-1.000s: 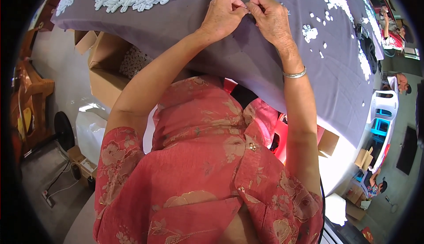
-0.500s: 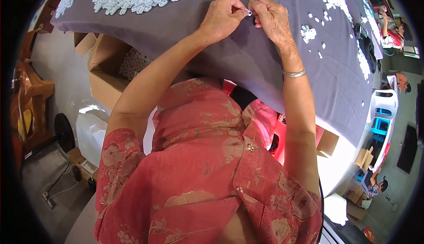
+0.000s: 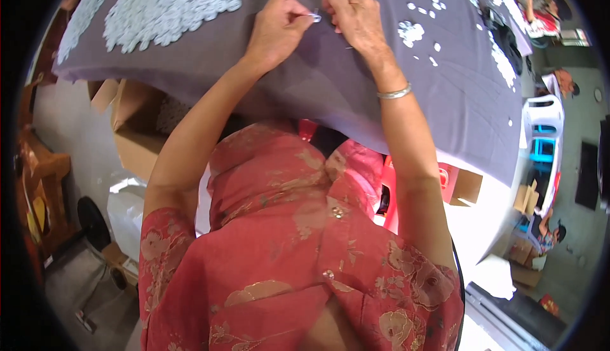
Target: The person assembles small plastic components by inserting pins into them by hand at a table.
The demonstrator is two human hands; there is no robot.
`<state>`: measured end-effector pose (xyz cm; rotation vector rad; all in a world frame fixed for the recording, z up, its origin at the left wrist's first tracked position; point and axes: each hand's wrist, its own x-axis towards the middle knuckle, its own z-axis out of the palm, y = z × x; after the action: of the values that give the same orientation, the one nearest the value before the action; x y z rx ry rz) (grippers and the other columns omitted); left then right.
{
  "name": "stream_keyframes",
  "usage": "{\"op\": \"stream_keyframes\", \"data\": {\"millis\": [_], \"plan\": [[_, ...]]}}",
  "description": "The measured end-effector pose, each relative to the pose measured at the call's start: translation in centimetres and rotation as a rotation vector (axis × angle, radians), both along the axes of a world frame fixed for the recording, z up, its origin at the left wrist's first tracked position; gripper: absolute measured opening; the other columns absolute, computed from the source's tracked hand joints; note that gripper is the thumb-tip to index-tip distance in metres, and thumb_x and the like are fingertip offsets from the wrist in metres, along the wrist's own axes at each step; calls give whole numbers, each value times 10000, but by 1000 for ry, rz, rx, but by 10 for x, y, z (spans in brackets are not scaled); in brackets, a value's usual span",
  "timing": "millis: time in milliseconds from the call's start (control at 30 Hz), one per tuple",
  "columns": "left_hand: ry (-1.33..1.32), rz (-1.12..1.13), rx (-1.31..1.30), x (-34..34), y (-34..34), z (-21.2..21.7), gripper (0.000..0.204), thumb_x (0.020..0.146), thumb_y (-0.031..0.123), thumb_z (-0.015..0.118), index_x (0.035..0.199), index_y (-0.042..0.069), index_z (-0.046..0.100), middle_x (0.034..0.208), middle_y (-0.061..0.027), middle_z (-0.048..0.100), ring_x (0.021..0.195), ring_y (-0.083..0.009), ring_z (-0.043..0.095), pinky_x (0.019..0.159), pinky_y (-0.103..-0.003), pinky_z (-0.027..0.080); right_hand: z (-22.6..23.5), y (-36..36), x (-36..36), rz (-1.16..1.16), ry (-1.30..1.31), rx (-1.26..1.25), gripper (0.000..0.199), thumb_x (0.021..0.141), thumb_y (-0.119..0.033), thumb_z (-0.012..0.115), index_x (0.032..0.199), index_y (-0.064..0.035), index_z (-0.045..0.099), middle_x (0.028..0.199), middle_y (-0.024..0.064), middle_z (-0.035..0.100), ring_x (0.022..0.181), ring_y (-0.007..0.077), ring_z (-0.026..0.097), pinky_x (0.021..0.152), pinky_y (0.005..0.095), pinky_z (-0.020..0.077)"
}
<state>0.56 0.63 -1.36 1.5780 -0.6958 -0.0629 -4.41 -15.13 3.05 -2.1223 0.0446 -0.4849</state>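
Grip pinched, the left hand [image 3: 273, 32] holds a white piece [image 3: 316, 18] above the grey-draped bench [image 3: 318, 77], just beside a curled right hand [image 3: 357, 20] whose grip cannot be made out. A pale pile [image 3: 175, 9] lies left of the hands; white bits [image 3: 410, 32] are scattered to the right.

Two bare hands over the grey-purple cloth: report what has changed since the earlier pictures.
The right hand has parted rightward from the left hand, apparently letting go of the small whitish piece that the left still pinches. The camera view has shifted. The large pile of pale oval pieces appears unchanged.
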Motion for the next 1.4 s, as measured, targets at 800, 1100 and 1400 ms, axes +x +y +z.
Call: {"op": "stream_keyframes", "data": {"millis": [800,1100,1400], "plan": [[122,2,45,-5,1,10,390,827,44,644,1160,0,446,807,-28,635,726,-87,557,695,-238,464,6,-159,-89,-333,290,-113,185,792,-177,675,922,-52,716,715,23,653,636,91,580,587,255,476],[118,4,48,-5,0,10,368,826,39,640,1145,4,460,801,-25,630,714,-84,551,691,-235,463,13,-135,-83,-216,197,-369,203,760,-149,724,920,-28,692,761,44,670,678,114,604,670,265,501],[86,-5,31,-2,1,6,381,825,42,637,1161,20,458,813,-30,639,728,-97,568,708,-245,475,15,-145,-76,-274,297,-152,182,809,-141,694,940,-14,690,773,22,650,667,83,569,628,243,488]]}}
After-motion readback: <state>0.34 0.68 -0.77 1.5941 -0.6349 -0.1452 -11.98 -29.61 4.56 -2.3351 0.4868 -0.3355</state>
